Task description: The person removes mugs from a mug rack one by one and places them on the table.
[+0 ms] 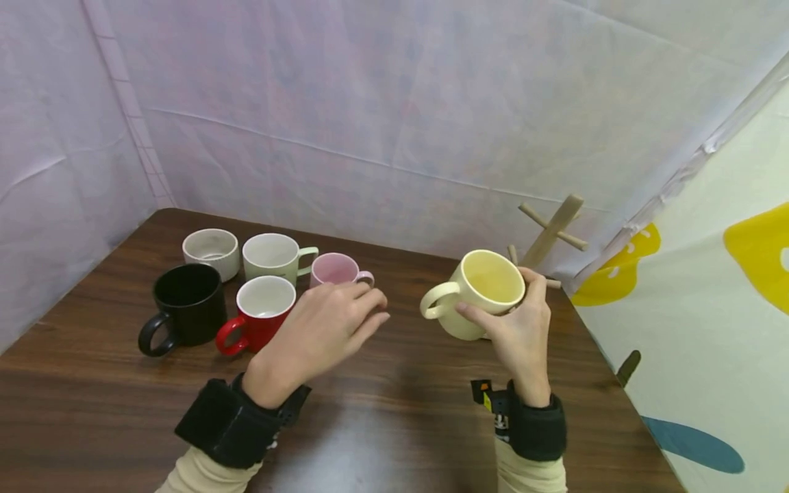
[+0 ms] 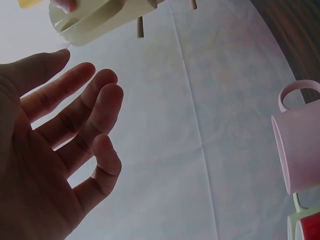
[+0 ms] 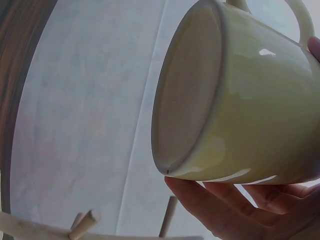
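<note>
A pale yellow mug (image 1: 459,311) is tilted in the air, gripped by my right hand (image 1: 520,329) with the thumb near its rim and the fingers round its far side. Its handle points left, and its unglazed base faces the right wrist camera. My left hand (image 1: 323,325) hovers over the table with loosely bent fingers and nothing in them, as the left wrist view shows. Beneath and behind that hand stand a pink mug (image 1: 333,268) and a red mug (image 1: 261,329), both partly hidden by it in the head view.
A wooden mug tree (image 1: 557,229) with several pegs stands behind the yellow mug. At the left of the dark wooden table (image 1: 382,390) are a black mug (image 1: 191,308), a white mug with a pale green handle (image 1: 271,257) and a whitish cup (image 1: 212,252). White cloth (image 1: 382,103) hangs behind.
</note>
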Demonstrator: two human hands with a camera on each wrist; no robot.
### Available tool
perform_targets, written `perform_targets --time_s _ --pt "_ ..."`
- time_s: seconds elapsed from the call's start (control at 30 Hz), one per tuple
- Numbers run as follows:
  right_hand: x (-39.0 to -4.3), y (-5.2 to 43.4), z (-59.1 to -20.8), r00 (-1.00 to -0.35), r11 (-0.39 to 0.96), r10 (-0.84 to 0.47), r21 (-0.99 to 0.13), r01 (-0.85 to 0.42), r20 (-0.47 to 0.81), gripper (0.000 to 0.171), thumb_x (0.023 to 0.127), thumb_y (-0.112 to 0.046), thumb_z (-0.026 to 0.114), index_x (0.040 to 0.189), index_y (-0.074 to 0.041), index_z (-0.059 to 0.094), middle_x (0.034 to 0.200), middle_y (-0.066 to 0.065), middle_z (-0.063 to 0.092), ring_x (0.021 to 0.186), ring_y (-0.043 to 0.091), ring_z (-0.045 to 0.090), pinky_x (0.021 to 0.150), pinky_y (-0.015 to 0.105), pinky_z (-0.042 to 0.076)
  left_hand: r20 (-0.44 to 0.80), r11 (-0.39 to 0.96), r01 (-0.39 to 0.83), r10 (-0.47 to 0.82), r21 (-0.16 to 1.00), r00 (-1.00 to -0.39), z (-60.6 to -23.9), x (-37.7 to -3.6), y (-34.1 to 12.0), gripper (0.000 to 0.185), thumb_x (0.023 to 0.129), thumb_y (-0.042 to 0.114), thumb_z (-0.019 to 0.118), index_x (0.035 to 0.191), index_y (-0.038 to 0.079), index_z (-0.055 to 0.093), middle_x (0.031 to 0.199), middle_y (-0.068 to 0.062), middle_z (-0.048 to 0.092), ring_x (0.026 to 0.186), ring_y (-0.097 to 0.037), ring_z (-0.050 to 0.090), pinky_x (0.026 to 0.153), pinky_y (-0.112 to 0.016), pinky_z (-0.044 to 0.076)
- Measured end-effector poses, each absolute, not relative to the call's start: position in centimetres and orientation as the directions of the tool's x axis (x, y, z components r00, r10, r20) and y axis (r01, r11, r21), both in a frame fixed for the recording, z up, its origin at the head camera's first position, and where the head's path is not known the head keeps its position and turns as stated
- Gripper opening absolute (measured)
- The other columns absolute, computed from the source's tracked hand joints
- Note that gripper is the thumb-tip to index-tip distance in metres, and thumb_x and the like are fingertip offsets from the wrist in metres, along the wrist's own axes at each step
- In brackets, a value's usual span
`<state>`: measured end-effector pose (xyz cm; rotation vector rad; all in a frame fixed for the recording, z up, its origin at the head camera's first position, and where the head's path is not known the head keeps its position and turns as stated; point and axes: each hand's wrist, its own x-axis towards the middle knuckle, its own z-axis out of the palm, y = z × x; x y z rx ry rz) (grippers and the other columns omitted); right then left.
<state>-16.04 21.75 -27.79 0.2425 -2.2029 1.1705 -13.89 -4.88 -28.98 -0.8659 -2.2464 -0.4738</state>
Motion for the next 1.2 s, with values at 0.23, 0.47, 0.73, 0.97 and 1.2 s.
perform_targets --time_s 0.23,0.47,0.73,0.97,1.2 --pt "-15.9 20.2 -28.2 -0.782 0.570 0.059 -0.664 -0.484 0.620 0.082 0.062 -0.008 0.095 0.126 0.010 0.046 0.114 0.025 0.064 0.101 0.036 0.063 0.083 0.047 0.049 0.689 0.729 0.679 0.449 0.085 -0.569 -28.9 -13.9 -5.1 0.014 0.090 0.021 0.079 0.096 0.010 0.072 0.085 0.001 0.066 0.067 -0.016 0.062 0.059 -0.034 0.052" --pt "-15.6 19.2 -28.5 -0.815 0.647 0.054 -0.642 -0.411 0.576 0.089 0.060 -0.022 0.098 0.130 0.000 0.049 0.114 0.019 0.065 0.100 0.033 0.063 0.079 0.050 0.046 0.664 0.733 0.673 0.456 0.097 -0.593 -28.9 -13.9 -5.0 0.017 0.089 0.022 0.080 0.099 0.010 0.072 0.084 0.002 0.065 0.064 -0.015 0.059 0.057 -0.032 0.051" --pt "-15.6 18.6 -28.7 -0.777 0.634 -0.008 -0.598 -0.491 0.630 0.090 0.059 -0.022 0.098 0.128 0.004 0.049 0.112 0.021 0.065 0.098 0.035 0.063 0.082 0.044 0.042 0.642 0.737 0.667 0.460 0.109 -0.614 -29.0 -13.9 -5.1 0.020 0.088 0.021 0.082 0.101 0.008 0.072 0.084 0.000 0.065 0.063 -0.013 0.054 0.057 -0.028 0.049" --pt "-15.9 18.1 -29.0 -0.781 0.584 -0.029 -0.623 -0.520 0.624 0.087 0.061 -0.016 0.097 0.128 0.008 0.046 0.114 0.025 0.063 0.099 0.036 0.064 0.081 0.049 0.050 0.649 0.733 0.672 0.461 0.106 -0.605 -28.9 -13.9 -5.1 0.019 0.087 0.020 0.082 0.099 0.010 0.073 0.084 0.001 0.065 0.063 -0.013 0.054 0.057 -0.028 0.049" --pt "-15.9 17.6 -29.4 -0.782 0.551 -0.030 -0.643 -0.532 0.622 0.086 0.062 -0.012 0.096 0.128 0.009 0.045 0.115 0.026 0.062 0.101 0.037 0.064 0.081 0.050 0.051 0.666 0.719 0.685 0.454 0.118 -0.592 -29.0 -13.9 -4.9 0.015 0.088 0.019 0.080 0.093 0.010 0.070 0.078 0.003 0.061 0.060 -0.012 0.050 0.054 -0.027 0.044"
